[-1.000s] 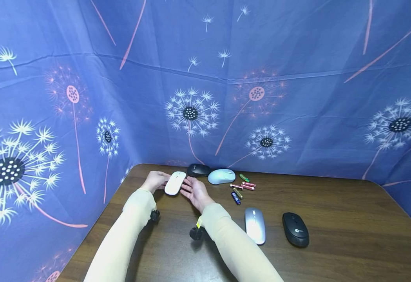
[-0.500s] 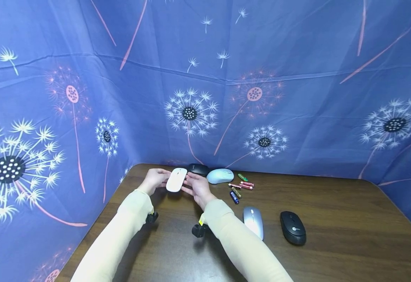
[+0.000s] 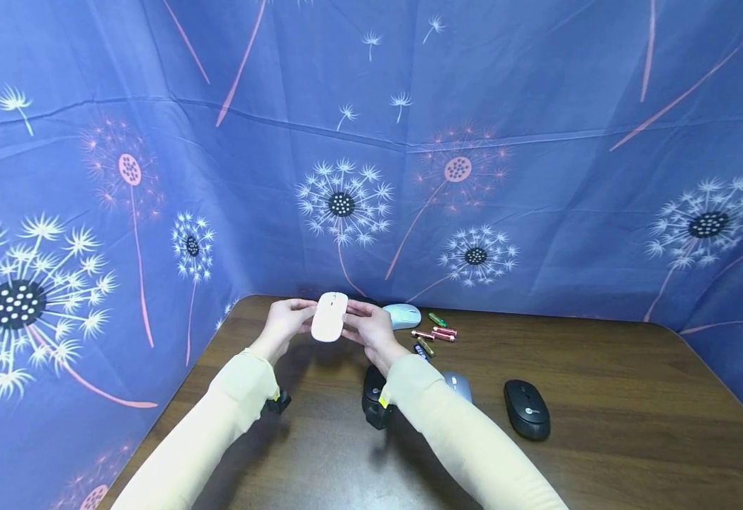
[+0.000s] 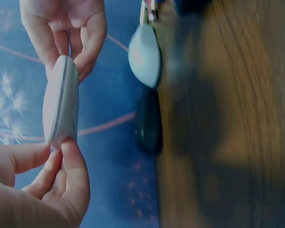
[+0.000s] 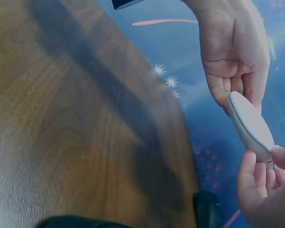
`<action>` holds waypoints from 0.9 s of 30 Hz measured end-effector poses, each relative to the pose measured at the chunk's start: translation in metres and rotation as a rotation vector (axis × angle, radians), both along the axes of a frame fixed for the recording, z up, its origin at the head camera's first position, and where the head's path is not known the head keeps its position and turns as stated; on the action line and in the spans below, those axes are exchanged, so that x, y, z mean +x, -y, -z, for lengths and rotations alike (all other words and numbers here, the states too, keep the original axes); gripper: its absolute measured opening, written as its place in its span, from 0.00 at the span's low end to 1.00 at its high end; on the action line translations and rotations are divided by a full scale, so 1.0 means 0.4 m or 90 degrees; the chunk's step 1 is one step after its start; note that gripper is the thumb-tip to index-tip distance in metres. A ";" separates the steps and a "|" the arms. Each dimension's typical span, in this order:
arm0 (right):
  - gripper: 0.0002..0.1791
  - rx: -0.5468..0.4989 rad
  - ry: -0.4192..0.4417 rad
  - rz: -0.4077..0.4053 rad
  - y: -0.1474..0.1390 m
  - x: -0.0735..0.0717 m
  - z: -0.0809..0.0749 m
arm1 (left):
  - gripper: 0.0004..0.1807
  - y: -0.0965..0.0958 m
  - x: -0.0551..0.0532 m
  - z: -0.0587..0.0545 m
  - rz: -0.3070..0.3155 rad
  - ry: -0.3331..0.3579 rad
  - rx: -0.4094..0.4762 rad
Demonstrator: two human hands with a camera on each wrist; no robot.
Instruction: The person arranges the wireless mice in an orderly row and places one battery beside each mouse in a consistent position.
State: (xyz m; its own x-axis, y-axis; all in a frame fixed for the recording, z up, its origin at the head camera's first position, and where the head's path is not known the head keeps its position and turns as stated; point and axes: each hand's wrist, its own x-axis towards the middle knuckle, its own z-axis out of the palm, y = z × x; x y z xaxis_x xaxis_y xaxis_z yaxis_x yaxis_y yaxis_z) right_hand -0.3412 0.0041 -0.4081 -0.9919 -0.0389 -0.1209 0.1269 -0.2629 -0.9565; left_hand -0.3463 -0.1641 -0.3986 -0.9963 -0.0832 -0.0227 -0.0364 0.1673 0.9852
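Note:
A white computer mouse (image 3: 329,316) is held up above the back left of the table, its buttons away from me. My left hand (image 3: 282,327) pinches its left side between thumb and fingers. From the right, my right hand (image 3: 374,333) grips the opposite side. In the left wrist view the mouse (image 4: 61,102) appears edge-on, with the left thumb and fingertips at its near side. The right wrist view shows the right thumb on top of the mouse (image 5: 251,126) and fingers beneath.
A pale blue mouse (image 3: 404,316) and a black mouse (image 4: 148,123) lie at the table's back edge. Several small batteries (image 3: 443,333) are scattered nearby. A silver mouse (image 3: 457,384), partly behind the right sleeve, and another black mouse (image 3: 527,409) lie further right. A patterned blue cloth (image 3: 537,234) hangs behind.
Both hands have raised the white mouse and shifted it slightly right. It now stands more upright, and it and the right hand cover the back black mouse in the head view.

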 end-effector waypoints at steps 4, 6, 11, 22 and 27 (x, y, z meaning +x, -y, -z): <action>0.25 0.003 -0.006 -0.008 -0.018 0.020 -0.031 | 0.15 -0.017 0.028 -0.017 0.001 -0.011 0.014; 0.26 0.009 -0.006 -0.016 -0.028 0.029 -0.043 | 0.15 -0.024 0.040 -0.024 0.007 -0.018 0.015; 0.25 0.020 0.000 -0.048 -0.056 0.053 -0.066 | 0.15 -0.037 0.067 -0.038 0.024 -0.026 0.018; 0.25 -0.008 0.033 -0.082 -0.112 0.117 -0.081 | 0.15 -0.063 0.130 -0.057 0.064 -0.012 0.041; 0.24 -0.011 0.037 -0.091 -0.138 0.146 -0.079 | 0.15 -0.078 0.159 -0.055 0.081 -0.012 0.051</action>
